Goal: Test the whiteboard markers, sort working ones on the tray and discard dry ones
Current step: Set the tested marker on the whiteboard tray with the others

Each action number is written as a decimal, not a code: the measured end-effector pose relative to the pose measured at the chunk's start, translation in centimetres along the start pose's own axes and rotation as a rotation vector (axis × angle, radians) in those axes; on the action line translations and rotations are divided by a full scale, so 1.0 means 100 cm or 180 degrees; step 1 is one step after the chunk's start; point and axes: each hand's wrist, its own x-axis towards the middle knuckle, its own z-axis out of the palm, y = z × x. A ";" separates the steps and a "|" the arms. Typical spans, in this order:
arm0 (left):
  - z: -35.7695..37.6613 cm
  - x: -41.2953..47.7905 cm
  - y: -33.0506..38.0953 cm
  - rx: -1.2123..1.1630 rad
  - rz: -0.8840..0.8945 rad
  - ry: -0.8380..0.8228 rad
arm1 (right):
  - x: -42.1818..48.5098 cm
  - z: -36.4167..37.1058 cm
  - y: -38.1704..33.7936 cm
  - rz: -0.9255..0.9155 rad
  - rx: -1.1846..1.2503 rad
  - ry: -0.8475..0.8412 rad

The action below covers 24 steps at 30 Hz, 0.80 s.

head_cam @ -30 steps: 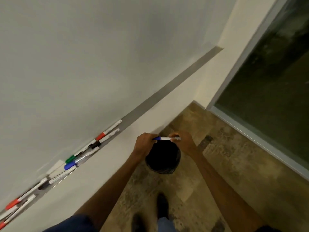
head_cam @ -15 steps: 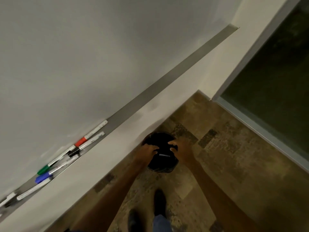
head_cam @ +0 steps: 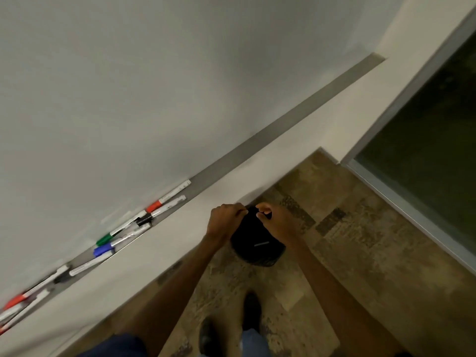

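My left hand (head_cam: 223, 222) and my right hand (head_cam: 273, 220) hover side by side over a black bin (head_cam: 244, 249) on the floor, fingers curled, with nothing visible in either. A pale marker (head_cam: 261, 244) lies inside the bin below them. To the left, the metal tray (head_cam: 283, 127) under the whiteboard (head_cam: 154, 86) carries several markers: a red-capped one (head_cam: 154, 206), a black-capped one (head_cam: 144, 219), a green one (head_cam: 104, 239), a blue one (head_cam: 103, 250), and more blurred ones toward the lower left.
The bin stands against the wall below the tray. My shoes (head_cam: 252, 310) are on the patterned floor just behind it. A dark glass panel (head_cam: 425, 150) in a metal frame runs along the right.
One second ago both hands held a blue-capped marker above the bin. It has since dropped into the bin, and both hands are empty and have risen slightly.
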 end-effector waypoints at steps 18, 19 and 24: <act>-0.189 -0.179 -0.152 0.0063 -0.0069 0.1534 | -0.048 0.132 -0.290 -0.1717 -0.0048 0.0223; -0.195 -0.196 -0.167 0.0073 -0.0167 0.1585 | -0.054 0.148 -0.305 -0.1778 -0.0036 0.0177; -0.217 -0.289 -0.242 0.0104 -0.0643 0.1790 | -0.096 0.234 -0.372 -0.2029 0.0020 -0.0044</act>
